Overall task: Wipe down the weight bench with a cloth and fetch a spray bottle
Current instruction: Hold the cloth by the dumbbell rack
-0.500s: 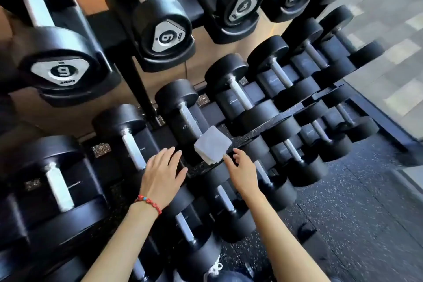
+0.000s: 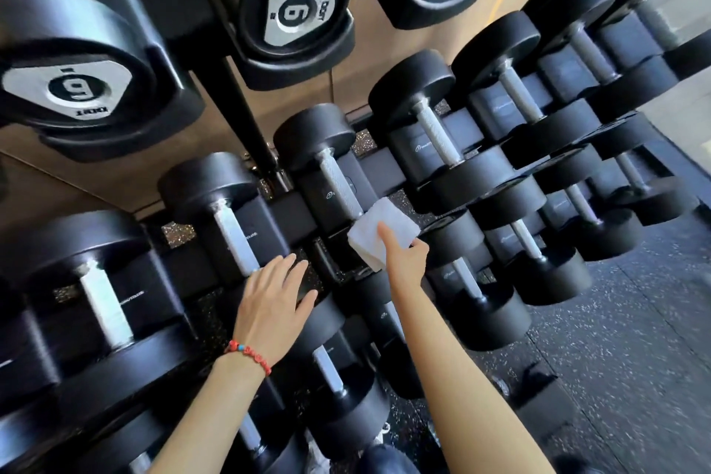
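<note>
Many dumbbells (image 2: 338, 181) crowd round the white cloth (image 2: 379, 229)

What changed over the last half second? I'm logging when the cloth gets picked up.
The right hand reached forward and took hold of the folded white cloth, thumb on top; earlier it was just short of it. The left hand stays open over the dumbbell rack. The cloth has not left the rack.

the right hand (image 2: 404, 262) covers the near corner of the white cloth (image 2: 379, 225); the picture's edges cut off the top-row dumbbells (image 2: 292, 11).
</note>
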Available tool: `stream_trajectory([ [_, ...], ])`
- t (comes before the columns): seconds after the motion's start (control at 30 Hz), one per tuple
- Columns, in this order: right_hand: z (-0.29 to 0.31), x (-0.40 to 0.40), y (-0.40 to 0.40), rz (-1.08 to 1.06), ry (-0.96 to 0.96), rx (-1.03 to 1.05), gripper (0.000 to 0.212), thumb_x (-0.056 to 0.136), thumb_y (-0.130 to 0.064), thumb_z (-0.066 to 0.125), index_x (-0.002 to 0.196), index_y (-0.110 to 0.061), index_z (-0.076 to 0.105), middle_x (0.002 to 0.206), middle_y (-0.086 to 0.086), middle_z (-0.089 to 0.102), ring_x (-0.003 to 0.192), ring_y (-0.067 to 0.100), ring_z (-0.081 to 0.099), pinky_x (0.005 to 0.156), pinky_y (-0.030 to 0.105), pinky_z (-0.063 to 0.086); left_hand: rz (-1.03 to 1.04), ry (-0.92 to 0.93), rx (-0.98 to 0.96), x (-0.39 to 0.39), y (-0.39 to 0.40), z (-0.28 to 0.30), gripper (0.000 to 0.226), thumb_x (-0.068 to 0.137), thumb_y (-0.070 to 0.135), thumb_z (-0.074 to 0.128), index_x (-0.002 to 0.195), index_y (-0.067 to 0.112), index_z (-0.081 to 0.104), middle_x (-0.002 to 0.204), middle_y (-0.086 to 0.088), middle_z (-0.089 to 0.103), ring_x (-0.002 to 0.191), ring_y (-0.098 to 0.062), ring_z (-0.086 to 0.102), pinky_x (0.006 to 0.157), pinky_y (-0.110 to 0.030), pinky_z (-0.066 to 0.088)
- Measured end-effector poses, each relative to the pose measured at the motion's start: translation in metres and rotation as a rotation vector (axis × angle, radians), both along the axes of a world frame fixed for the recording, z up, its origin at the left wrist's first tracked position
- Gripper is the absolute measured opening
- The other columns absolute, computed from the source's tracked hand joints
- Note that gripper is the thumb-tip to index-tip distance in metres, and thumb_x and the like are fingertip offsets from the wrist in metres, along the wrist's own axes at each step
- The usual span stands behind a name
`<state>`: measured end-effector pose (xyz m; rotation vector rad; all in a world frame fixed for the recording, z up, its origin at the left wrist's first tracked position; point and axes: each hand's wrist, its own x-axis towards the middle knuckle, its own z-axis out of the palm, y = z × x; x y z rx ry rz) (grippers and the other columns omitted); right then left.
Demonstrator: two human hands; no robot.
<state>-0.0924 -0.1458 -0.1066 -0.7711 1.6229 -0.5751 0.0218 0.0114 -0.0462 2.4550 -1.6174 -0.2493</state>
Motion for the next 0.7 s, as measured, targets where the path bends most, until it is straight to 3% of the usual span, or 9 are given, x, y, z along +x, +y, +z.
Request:
stream_trajectory([
  [0.1, -0.003, 0.0, 0.002, -0.02, -0.045, -0.004, 0.046, 0.066, -0.043, 0.076, 0.067, -0.023, 0.034, 0.072, -0.004, 0.039, 0.063, 0.012, 0.038, 0.051, 0.021, 0.032, -0.008, 0.014, 0.007, 0.0, 0.001, -0.002, 0.045, 0.073, 0.015, 0.079, 0.112, -0.002, 0.064, 0.115, -0.02, 0.064, 0.108, -0.038, 0.059, 0.091, -0.052, 0.045],
  [0.17, -0.004, -0.001, 0.004, -0.033, -0.058, 0.006, 0.041, 0.067, -0.039, 0.077, 0.063, -0.02, 0.041, 0.066, -0.005, 0.043, 0.061, 0.011, 0.041, 0.051, 0.021, 0.032, -0.018, 0.019, 0.008, -0.001, 0.001, -0.001, 0.045, 0.072, 0.015, 0.08, 0.111, -0.003, 0.065, 0.114, -0.021, 0.064, 0.107, -0.039, 0.06, 0.089, -0.053, 0.046],
  [0.23, -0.003, -0.002, 0.004, -0.045, -0.056, 0.021, 0.036, 0.067, -0.038, 0.077, 0.068, -0.011, 0.054, 0.069, -0.001, 0.052, 0.063, 0.012, 0.048, 0.054, 0.022, 0.037, -0.028, 0.015, 0.003, -0.001, 0.001, -0.001, 0.046, 0.07, 0.014, 0.081, 0.109, -0.003, 0.065, 0.113, -0.021, 0.065, 0.106, -0.039, 0.06, 0.087, -0.053, 0.047],
  [0.43, 0.0, -0.002, 0.007, -0.099, -0.016, 0.088, 0.049, 0.07, -0.037, 0.077, 0.099, -0.001, 0.062, 0.092, 0.006, 0.064, 0.079, 0.018, 0.06, 0.067, 0.03, 0.048, -0.064, 0.007, -0.003, -0.003, 0.008, 0.0, 0.045, 0.07, 0.013, 0.08, 0.109, -0.003, 0.065, 0.112, -0.022, 0.065, 0.106, -0.039, 0.06, 0.088, -0.053, 0.046],
  [0.63, 0.006, -0.019, 0.026, -0.231, -0.219, 0.117, 0.028, 0.069, -0.018, 0.079, 0.081, -0.007, 0.056, 0.079, 0.003, 0.064, 0.079, 0.023, 0.065, 0.071, 0.036, 0.055, -0.094, 0.03, 0.017, -0.007, 0.023, 0.005, 0.044, 0.076, 0.016, 0.076, 0.115, -0.002, 0.063, 0.119, -0.021, 0.061, 0.113, -0.038, 0.056, 0.095, -0.051, 0.043],
  [0.7, 0.007, -0.03, 0.038, -0.246, -0.264, 0.143, 0.027, 0.071, -0.015, 0.078, 0.083, -0.008, 0.054, 0.079, 0.003, 0.063, 0.076, 0.022, 0.065, 0.065, 0.033, 0.054, -0.109, 0.032, 0.025, -0.009, 0.029, 0.008, 0.045, 0.077, 0.017, 0.075, 0.116, -0.002, 0.062, 0.12, -0.021, 0.061, 0.114, -0.038, 0.055, 0.095, -0.051, 0.042],
])
